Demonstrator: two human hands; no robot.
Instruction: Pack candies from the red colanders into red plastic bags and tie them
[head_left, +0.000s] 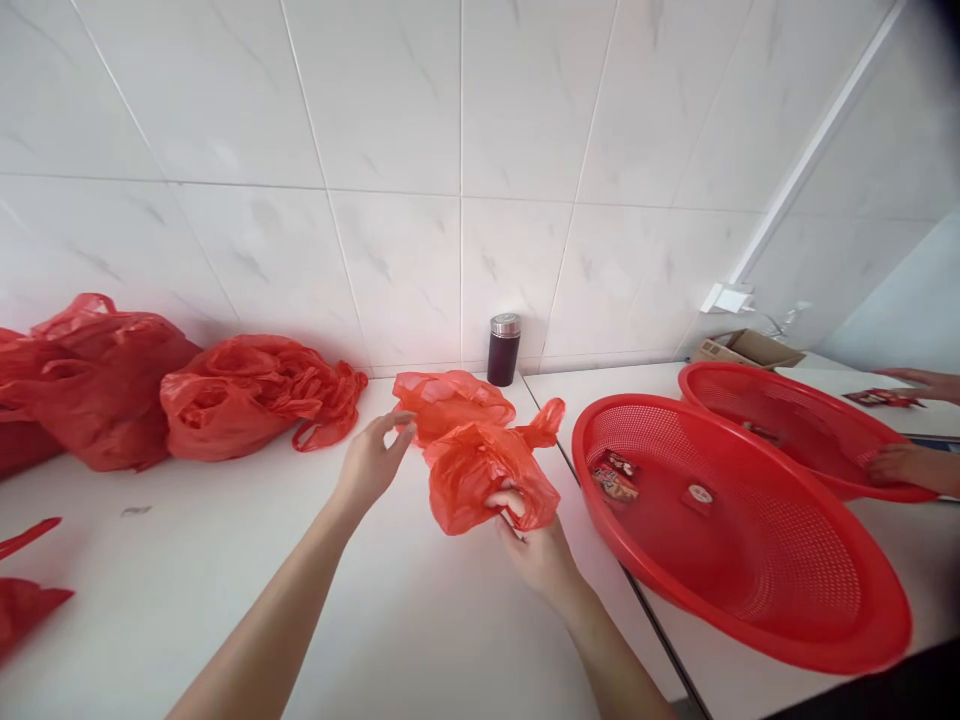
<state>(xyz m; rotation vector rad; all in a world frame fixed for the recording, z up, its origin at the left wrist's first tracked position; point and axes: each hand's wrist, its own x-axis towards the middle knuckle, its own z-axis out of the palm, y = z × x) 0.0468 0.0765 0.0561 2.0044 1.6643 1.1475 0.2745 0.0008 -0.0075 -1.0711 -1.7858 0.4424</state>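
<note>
A crumpled red plastic bag (469,475) is in my right hand (544,555), whose fingers are wrapped in its near right side above the white table. My left hand (373,462) is at the bag's left, thumb and fingers apart, with nothing between them; its fingertips come close to the bag's edge. Behind, more red plastic (450,395) lies toward the wall. Whether it belongs to the same bag I cannot tell.
Filled red bags (112,385) stand at the left by the wall. A dark cup (504,352) is behind my hands. At the right are a large red basket (675,550) holding small packets, a second basket (795,420), a cardboard box (750,348) and another person's hands (911,465).
</note>
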